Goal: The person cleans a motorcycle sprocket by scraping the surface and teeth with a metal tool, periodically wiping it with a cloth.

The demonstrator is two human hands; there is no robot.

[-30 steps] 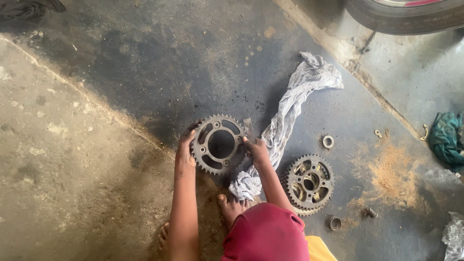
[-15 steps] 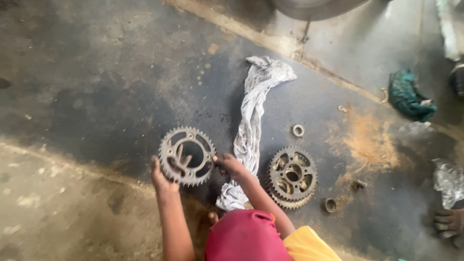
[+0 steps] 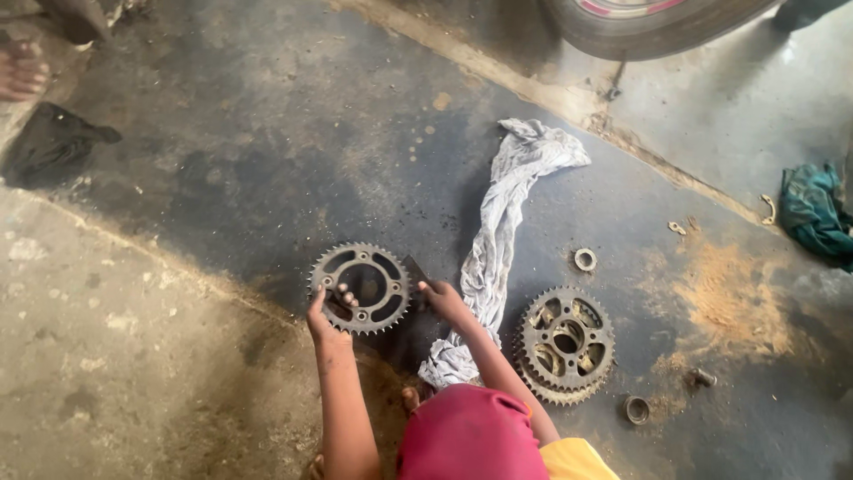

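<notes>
The left hand grips the sprocket at its lower left: fingers curl through a cut-out in the web and the thumb presses the toothed rim. The right hand closes on a small dark flat tool laid against the sprocket's right edge; what kind of tool it is cannot be told.

The sprocket stands tilted off the dark, oily floor, held between both hands just in front of the person's knees. It is a flat steel ring with even teeth, large openings and bolt holes, dull grey with brown grime on the web. Judging by that grime, the cleaning or scraping looks only partly done; no bright metal shows yet.

Just right of it lies a long grey rag. Beyond the rag a second sprocket, thicker and rusty with a hub in its middle, lies flat and untouched. Two small rings lie near it.
</notes>
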